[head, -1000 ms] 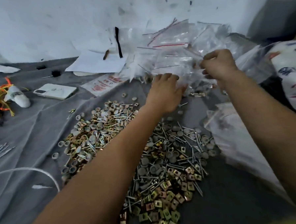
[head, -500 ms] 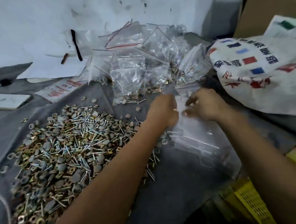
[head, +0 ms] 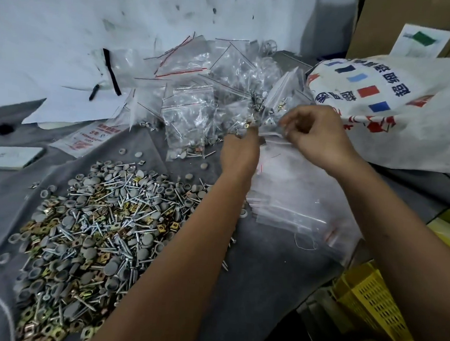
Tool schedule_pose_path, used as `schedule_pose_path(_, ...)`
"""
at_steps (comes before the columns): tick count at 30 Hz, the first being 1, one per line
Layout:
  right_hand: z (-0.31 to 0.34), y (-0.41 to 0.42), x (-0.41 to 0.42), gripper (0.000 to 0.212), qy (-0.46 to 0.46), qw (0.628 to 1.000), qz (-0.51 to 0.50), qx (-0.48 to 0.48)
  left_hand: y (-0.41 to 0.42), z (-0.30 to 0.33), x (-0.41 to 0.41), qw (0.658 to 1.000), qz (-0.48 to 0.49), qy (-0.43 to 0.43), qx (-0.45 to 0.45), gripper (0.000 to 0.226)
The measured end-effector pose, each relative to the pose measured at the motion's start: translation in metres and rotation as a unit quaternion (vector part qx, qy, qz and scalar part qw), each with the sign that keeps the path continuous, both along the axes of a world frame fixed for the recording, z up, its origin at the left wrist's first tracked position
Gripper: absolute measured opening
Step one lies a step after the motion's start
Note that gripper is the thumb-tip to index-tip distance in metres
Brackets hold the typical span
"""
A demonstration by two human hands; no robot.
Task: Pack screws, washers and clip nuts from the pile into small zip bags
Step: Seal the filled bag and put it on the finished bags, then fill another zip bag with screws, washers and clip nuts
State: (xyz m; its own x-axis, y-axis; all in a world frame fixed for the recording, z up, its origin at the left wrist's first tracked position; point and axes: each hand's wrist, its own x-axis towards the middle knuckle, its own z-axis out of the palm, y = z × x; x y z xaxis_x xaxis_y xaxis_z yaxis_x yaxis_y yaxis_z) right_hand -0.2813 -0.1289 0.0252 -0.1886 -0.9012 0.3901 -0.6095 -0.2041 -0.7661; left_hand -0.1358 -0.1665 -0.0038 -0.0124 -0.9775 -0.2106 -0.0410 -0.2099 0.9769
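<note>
With both the left hand (head: 239, 151) and right hand (head: 315, 134) pinching the mouth of 1 empty zip bag (head: 271, 139) above the bag stack (head: 295, 200), beside the hardware pile (head: 98, 229), thin film could slip or 2 bags lift together.

A grey cloth (head: 252, 276) covers the surface. At the far right lies a big white woven sack (head: 404, 114) printed with coloured squares, with a cardboard box (head: 377, 24) (a white label on it) behind. A yellow perforated crate (head: 378, 308) sits at the lower right. A white phone-like slab (head: 8, 156) lies at the left, white paper sheets (head: 73, 110) beyond it.
</note>
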Motion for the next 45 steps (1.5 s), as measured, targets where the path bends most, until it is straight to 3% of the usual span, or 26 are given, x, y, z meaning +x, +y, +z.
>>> schedule_pose_path(2,0.009,0.004,0.01,0.023,-0.18,0.983,0.025,-0.024,0.007,0.01,0.01,0.997,-0.008,-0.019,-0.078,0.059)
schedule_pose_path(4,0.018,0.006,0.02,0.023,-0.347,0.934,0.083,0.004,0.011,0.024,0.031,0.982,-0.031,-0.04,-0.183,0.05)
schedule_pose_path(7,0.025,0.004,0.036,0.023,-0.427,0.89,0.153,0.039,0.014,0.042,0.078,0.96,-0.051,-0.048,-0.271,0.012)
schedule_pose_path(11,0.022,-0.01,0.074,0.022,-0.388,0.892,0.217,0.076,0.024,0.049,0.146,0.97,-0.028,0.008,-0.24,0.01)
schedule_pose_path(14,0.019,-0.02,0.114,0.017,-0.356,0.873,0.313,0.116,0.035,0.044,0.191,0.982,-0.057,0.052,-0.175,0.024)
schedule_pose_path(16,0.016,-0.025,0.144,0.014,-0.344,0.865,0.342,0.128,0.044,0.036,0.219,0.983,-0.037,0.056,-0.171,0.019)
schedule_pose_path(19,0.005,-0.033,0.191,0.019,-0.312,0.899,0.277,0.131,0.06,0.025,0.256,0.977,0.064,0.086,-0.187,0.027)
schedule_pose_path(22,-0.007,-0.03,0.237,0.019,-0.249,0.929,0.253,0.102,0.074,0.019,0.289,0.97,0.148,0.04,-0.191,0.01)
schedule_pose_path(25,-0.013,-0.023,0.275,0.016,-0.255,0.934,0.238,0.074,0.089,0.019,0.312,0.973,0.156,0.015,-0.167,0.003)
schedule_pose_path(27,-0.014,-0.021,0.291,0.008,-0.205,0.955,0.209,0.04,0.095,0.02,0.325,0.972,0.188,0.009,-0.142,0.009)
schedule_pose_path(29,-0.015,-0.015,0.301,0.026,-0.043,0.985,0.162,-0.038,0.095,0.02,0.338,0.943,0.299,-0.051,-0.141,0.014)
schedule_pose_path(30,-0.016,-0.011,0.304,0.036,0.037,0.983,0.151,-0.097,0.093,0.018,0.342,0.911,0.363,-0.115,-0.158,0.014)
schedule_pose_path(32,-0.017,0.001,0.314,0.038,0.106,0.959,0.207,-0.161,0.091,0.019,0.337,0.855,0.434,-0.193,-0.208,0.013)
schedule_pose_path(35,-0.027,0.016,0.324,0.033,0.148,0.937,0.295,-0.118,0.091,0.015,0.305,0.869,0.383,-0.18,-0.257,0.017)
schedule_pose_path(45,-0.036,0.014,0.305,0.023,0.122,0.959,0.216,-0.136,0.078,-0.014,0.298,0.929,0.268,-0.058,-0.247,0.014)
